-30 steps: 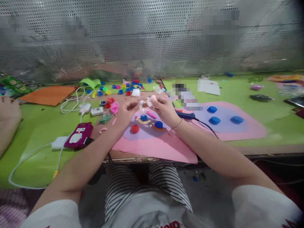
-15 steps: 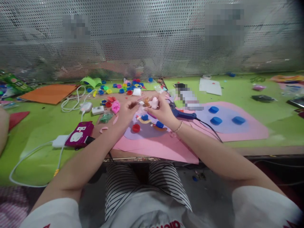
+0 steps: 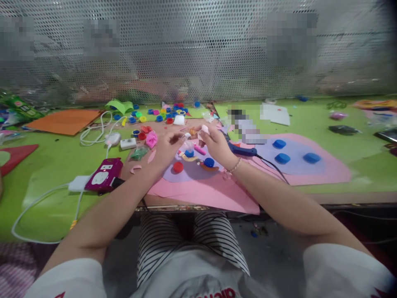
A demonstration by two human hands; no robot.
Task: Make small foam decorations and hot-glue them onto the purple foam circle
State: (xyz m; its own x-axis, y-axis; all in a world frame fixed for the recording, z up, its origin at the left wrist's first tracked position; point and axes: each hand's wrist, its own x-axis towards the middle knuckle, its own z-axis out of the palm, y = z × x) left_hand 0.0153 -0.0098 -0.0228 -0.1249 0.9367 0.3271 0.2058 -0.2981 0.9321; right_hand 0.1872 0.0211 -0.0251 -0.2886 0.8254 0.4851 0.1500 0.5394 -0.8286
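Note:
My left hand (image 3: 167, 145) is closed on a crumpled clear plastic wrapper (image 3: 187, 145) above the papers. My right hand (image 3: 219, 148) pinches a pale pink soft lump (image 3: 205, 129), which looks like modelling clay. Between the hands shows a small orange-brown piece (image 3: 192, 132); which fingers touch it I cannot tell. Below lies a purple paper shape (image 3: 192, 176) on pink paper (image 3: 204, 196). On it are a red bottle cap (image 3: 178, 167), blue caps (image 3: 209, 162) with curved clay-like strips, and a bright pink stick (image 3: 200, 149).
Right of my hand lies a blue corded tool (image 3: 243, 150), beside another purple shape bearing blue caps (image 3: 282, 158). A magenta power adapter (image 3: 105, 176) with white cables stands left. Several bottle caps (image 3: 172, 112) are scattered behind, before a perforated metal panel (image 3: 198, 54).
My right hand has shifted slightly right, with the pale pink lump now deeper in its fingers. The bright pink stick shows more fully. At the far left, a person's arm has mostly left view.

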